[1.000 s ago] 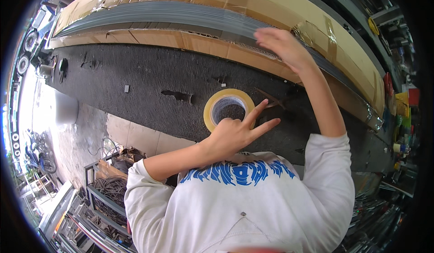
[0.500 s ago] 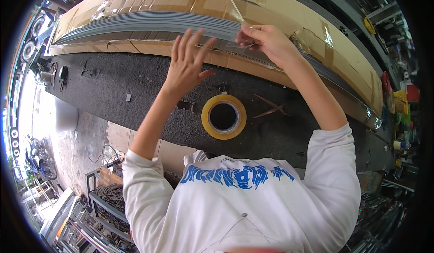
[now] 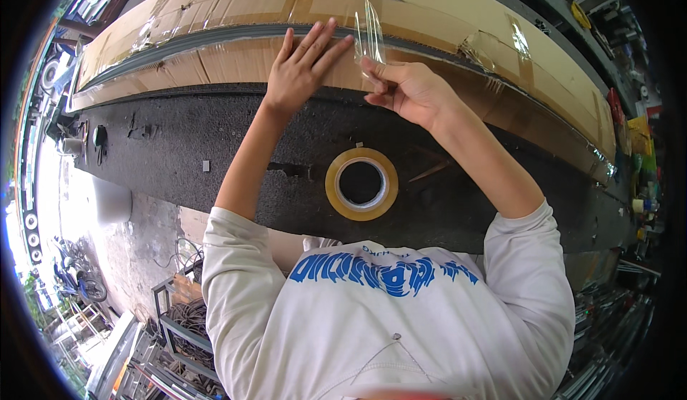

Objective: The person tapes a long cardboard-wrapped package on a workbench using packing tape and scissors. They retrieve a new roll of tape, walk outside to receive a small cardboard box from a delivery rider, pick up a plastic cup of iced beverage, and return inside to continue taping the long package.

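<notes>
A long cardboard box (image 3: pixel 236 3) lies across the far side of the dark bench, with a narrow band of grey strips (image 3: pixel 164 51) showing along the gap between its flaps. My left hand (image 3: pixel 297 71) lies with fingers spread against the near cardboard flap, its fingertips at the gap. My right hand (image 3: pixel 408 91) pinches the near end of a clear tape strip (image 3: pixel 369 31), which runs over the gap onto the far cardboard. Nearer to me, a roll of yellowish tape (image 3: pixel 333 185) lies flat, with scissors (image 3: pixel 429 172) to its right, partly lost against the dark surface.
The black bench top (image 3: pixel 179 135) carries a small pale scrap (image 3: pixel 206 165) and a dark tape measure-like object (image 3: pixel 100 137) at far left. A white bucket-like container (image 3: pixel 111 198) stands beyond its left edge. A metal rack with coiled cable (image 3: pixel 187 318) is at lower left.
The near flap has been raised toward the far one, covering most of the grey strips. My left hand has come onto this flap; my right hand has drawn the tape strip nearer.
</notes>
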`<state>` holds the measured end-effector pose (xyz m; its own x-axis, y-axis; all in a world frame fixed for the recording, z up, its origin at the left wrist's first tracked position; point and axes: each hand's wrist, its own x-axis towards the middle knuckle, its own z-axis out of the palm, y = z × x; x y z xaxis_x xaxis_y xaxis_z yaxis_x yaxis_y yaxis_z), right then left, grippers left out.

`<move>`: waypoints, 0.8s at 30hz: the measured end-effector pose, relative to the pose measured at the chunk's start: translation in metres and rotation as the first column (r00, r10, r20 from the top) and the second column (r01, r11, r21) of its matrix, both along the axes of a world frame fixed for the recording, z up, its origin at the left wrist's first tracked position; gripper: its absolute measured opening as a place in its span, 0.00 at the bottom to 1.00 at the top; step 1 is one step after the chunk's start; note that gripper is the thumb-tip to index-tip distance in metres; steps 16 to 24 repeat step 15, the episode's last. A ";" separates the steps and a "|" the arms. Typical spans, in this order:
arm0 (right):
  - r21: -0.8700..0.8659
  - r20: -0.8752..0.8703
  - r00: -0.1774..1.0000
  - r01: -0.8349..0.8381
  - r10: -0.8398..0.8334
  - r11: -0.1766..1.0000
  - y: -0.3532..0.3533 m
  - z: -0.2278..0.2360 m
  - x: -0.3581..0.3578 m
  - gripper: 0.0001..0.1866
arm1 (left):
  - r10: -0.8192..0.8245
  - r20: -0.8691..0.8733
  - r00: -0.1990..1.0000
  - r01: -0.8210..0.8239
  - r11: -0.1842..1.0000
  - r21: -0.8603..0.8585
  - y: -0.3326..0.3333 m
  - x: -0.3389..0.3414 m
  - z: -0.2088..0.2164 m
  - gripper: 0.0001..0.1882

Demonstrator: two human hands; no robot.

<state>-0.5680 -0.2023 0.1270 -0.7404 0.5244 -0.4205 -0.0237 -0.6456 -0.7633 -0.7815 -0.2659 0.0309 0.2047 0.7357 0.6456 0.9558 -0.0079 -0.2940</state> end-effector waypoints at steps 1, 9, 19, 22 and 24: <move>0.003 0.028 0.999 0.032 -0.032 0.999 -0.004 -0.004 -0.004 0.09 | -0.007 0.033 0.999 0.008 0.999 -0.031 0.001 0.000 0.008 0.34; 0.137 0.112 0.981 0.143 -0.159 0.980 -0.024 -0.013 -0.017 0.14 | -0.090 0.234 0.968 0.121 0.985 -0.122 0.010 0.001 0.038 0.42; 0.142 0.159 0.973 0.146 -0.168 0.979 -0.033 -0.025 -0.024 0.16 | -0.104 0.262 0.959 0.163 0.963 -0.215 0.012 -0.003 0.036 0.50; 0.142 0.159 0.973 0.146 -0.168 0.979 -0.033 -0.025 -0.024 0.16 | -0.104 0.262 0.959 0.163 0.963 -0.215 0.012 -0.003 0.036 0.50; 0.142 0.159 0.973 0.146 -0.168 0.979 -0.033 -0.025 -0.024 0.16 | -0.104 0.262 0.959 0.163 0.963 -0.215 0.012 -0.003 0.036 0.50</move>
